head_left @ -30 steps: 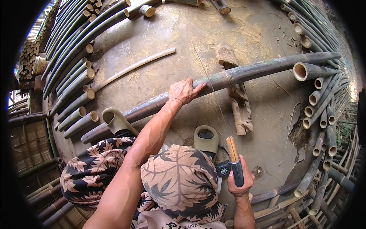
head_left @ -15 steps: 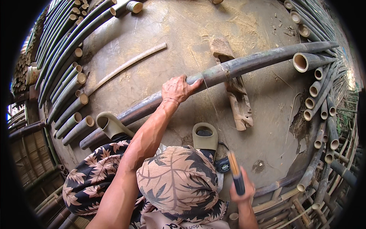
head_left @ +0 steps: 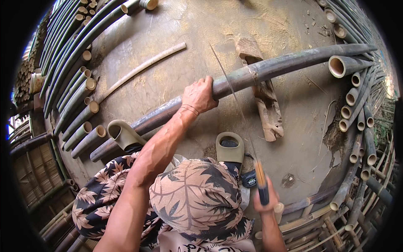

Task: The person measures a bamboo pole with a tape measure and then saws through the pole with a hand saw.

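A thick, dark bamboo pole (head_left: 163, 111) lies slantwise across the view, its right part resting over a hollowed wooden block (head_left: 268, 111). My left hand (head_left: 199, 95) is closed over the pole from above, left of the saw blade. In my right hand (head_left: 268, 196) is a handsaw (head_left: 260, 182) with an orange and black handle. Its thin blade, seen almost edge-on, runs forward across the pole, between my left hand and the block. I cannot tell how deep it sits in the bamboo.
Cut bamboo poles (head_left: 84, 138) are stacked at the left, and more (head_left: 352, 98) lie at the right. A pale bamboo strip (head_left: 142, 72) lies on the sawdust-strewn floor (head_left: 294, 143). Olive clogs (head_left: 230, 147) and a dark tape measure (head_left: 249, 179) are close to me.
The saw handle and my right hand have shifted slightly forward. My left thumb, earlier stretched along the pole toward the blade, is now drawn in. The whole view has moved a little.
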Demonstrator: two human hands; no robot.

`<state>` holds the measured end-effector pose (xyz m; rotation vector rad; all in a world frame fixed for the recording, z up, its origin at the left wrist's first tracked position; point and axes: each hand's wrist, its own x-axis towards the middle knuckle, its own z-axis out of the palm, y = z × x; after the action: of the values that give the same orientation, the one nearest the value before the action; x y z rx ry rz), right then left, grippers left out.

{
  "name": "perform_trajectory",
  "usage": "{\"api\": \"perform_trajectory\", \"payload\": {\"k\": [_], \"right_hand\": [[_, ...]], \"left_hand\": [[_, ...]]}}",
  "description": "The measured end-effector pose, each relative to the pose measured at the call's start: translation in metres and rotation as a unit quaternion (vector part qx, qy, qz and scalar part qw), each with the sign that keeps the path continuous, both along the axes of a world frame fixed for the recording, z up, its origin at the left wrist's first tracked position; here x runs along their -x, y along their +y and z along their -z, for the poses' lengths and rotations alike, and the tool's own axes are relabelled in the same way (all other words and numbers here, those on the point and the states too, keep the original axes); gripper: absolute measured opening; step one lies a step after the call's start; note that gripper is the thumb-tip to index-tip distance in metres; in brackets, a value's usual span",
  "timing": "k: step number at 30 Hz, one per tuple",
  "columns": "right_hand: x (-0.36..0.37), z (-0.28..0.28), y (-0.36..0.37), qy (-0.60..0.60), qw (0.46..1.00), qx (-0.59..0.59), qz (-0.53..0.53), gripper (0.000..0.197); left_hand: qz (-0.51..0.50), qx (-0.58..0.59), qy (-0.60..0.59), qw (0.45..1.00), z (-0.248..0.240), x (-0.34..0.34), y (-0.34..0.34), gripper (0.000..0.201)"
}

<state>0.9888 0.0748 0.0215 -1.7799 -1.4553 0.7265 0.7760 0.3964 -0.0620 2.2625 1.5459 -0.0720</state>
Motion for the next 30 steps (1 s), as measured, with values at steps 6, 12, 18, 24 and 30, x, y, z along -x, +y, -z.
{"api": "perform_trajectory", "payload": {"k": [6, 12, 18, 24, 30], "right_hand": [[0.031, 0.018, 0.118, 0.01, 0.999, -0.048, 0.012, 0.054], [-0.012, -0.027, -0.076, -0.013, 0.997, 0.072, -0.003, 0.06], [0.039, 0.005, 0.182, 0.087, 0.992, -0.095, 0.011, 0.053], [-0.011, -0.04, -0.049, -0.036, 0.998, 0.033, -0.025, 0.06], [0.015, 0.028, 0.133, 0.008, 0.994, -0.111, -0.021, 0.052]], "left_hand": [[-0.018, 0.05, 0.002, 0.999, -0.014, -0.003, 0.025, 0.051], [-0.045, 0.05, 0.005, 0.998, -0.012, 0.005, 0.013, 0.055], [-0.03, 0.027, -0.007, 0.999, -0.025, -0.014, 0.023, 0.054], [-0.04, 0.091, 0.022, 0.995, -0.026, 0.009, 0.031, 0.059], [-0.043, 0.068, 0.018, 0.997, -0.028, -0.022, 0.023, 0.058]]}}
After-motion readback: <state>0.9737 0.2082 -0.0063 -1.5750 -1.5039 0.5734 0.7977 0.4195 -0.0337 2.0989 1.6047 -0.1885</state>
